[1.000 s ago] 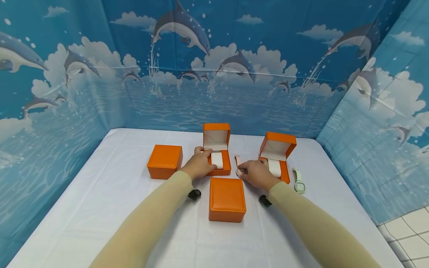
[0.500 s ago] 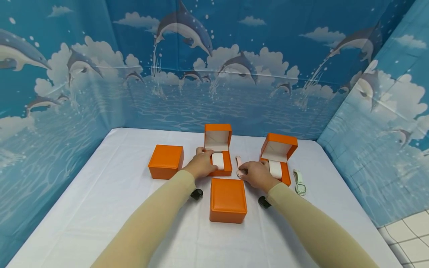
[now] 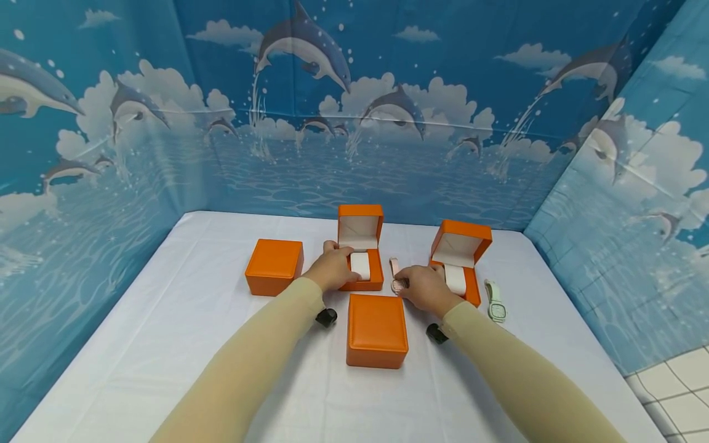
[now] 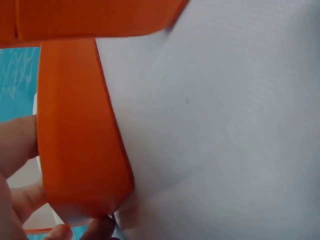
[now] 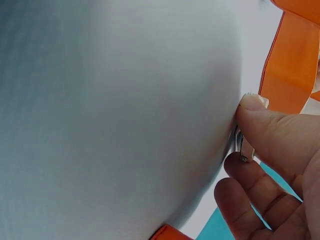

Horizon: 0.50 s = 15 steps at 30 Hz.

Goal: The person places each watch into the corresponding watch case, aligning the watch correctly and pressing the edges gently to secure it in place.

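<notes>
Arrangement matches the head view of half a second earlier, with both hands and all boxes in place. Left hand [image 3: 329, 269]: thumb and fingers grip the side wall of the middle open box [image 3: 375, 267]. Right hand [image 3: 425, 288]: thumb and forefinger pinch the pink watch [image 3: 397, 285], which lies on the white cloth [image 3: 199, 344] between the two open boxes. Fingers partly cover its dial; the left wrist view cuts off most of the left hand.
</notes>
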Each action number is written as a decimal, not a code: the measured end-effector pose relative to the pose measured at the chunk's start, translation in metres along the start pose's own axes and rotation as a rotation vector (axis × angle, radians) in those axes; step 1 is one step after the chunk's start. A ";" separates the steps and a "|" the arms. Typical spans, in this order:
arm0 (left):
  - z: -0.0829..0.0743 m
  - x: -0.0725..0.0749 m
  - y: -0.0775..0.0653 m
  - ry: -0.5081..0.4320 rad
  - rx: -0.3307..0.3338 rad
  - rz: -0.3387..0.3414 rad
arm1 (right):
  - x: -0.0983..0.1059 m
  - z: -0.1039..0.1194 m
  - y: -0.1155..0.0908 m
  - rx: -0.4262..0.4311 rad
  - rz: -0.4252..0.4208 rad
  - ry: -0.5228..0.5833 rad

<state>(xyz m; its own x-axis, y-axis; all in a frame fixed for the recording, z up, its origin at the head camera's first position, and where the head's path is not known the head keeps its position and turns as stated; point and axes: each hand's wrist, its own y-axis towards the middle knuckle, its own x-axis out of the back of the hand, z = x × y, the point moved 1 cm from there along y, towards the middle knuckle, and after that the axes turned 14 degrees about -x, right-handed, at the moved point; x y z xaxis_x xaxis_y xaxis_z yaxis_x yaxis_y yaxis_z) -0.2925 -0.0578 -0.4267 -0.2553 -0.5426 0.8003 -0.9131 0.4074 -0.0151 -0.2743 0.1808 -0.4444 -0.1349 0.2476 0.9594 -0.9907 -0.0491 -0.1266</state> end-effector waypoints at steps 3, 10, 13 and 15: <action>0.000 0.000 0.000 -0.001 -0.001 -0.008 | 0.001 0.000 0.000 0.007 0.001 -0.003; 0.005 -0.003 0.002 0.013 -0.011 -0.051 | 0.001 -0.001 0.001 0.014 0.007 -0.014; 0.006 -0.003 0.003 0.048 -0.027 -0.055 | 0.002 -0.001 0.000 0.021 0.009 -0.010; 0.006 -0.003 0.004 0.070 -0.040 -0.057 | 0.003 -0.001 0.000 0.026 0.009 -0.005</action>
<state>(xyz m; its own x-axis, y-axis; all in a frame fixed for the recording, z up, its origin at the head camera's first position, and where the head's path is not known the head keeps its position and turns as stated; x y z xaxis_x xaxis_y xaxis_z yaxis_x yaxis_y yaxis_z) -0.2976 -0.0589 -0.4325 -0.1795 -0.5137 0.8390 -0.9118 0.4071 0.0543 -0.2750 0.1826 -0.4421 -0.1433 0.2422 0.9596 -0.9888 -0.0761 -0.1284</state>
